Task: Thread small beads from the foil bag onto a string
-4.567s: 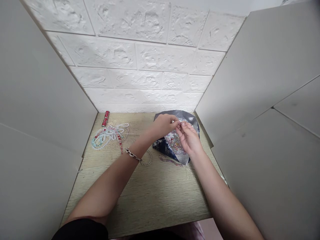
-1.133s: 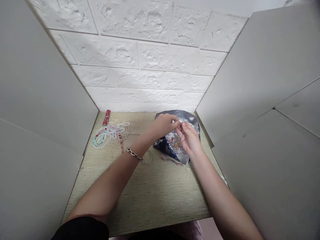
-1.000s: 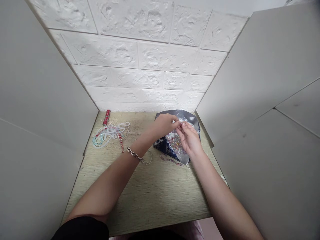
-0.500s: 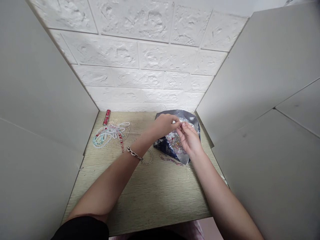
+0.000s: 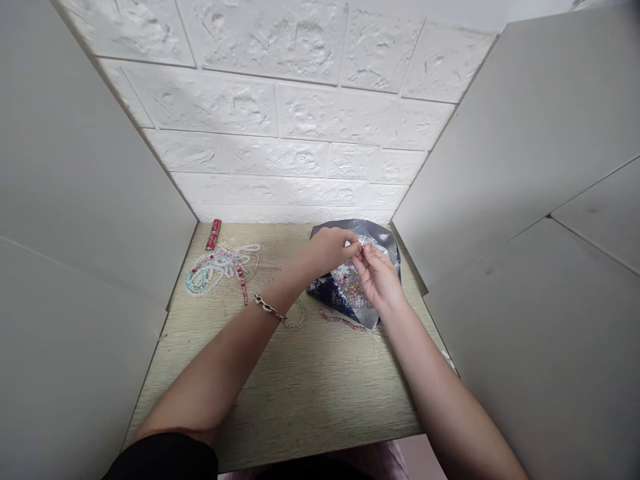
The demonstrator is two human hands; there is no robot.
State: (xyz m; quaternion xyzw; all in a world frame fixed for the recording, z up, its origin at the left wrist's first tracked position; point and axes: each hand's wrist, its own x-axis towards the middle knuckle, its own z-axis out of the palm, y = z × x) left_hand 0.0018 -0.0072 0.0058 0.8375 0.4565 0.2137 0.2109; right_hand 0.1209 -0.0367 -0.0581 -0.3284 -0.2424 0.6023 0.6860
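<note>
My left hand [image 5: 327,250] and my right hand [image 5: 377,280] meet fingertip to fingertip above an open silver and blue foil bag [image 5: 383,235] full of small mixed beads. Both hands are pinched shut; what sits between the fingers is too small to make out, perhaps a bead and a thin thread. A chain bracelet [image 5: 267,308] is on my left wrist. A short beaded strand [image 5: 343,321] lies on the table just in front of the bag.
A heap of finished bead strings [image 5: 220,267] in white, teal and red lies at the back left of the wooden table [image 5: 300,393]. A small red tube [image 5: 214,235] rests by the brick wall. White panels close in both sides.
Almost nothing has changed: both hands stay pinched together over the bag, with only slight finger shifts.
</note>
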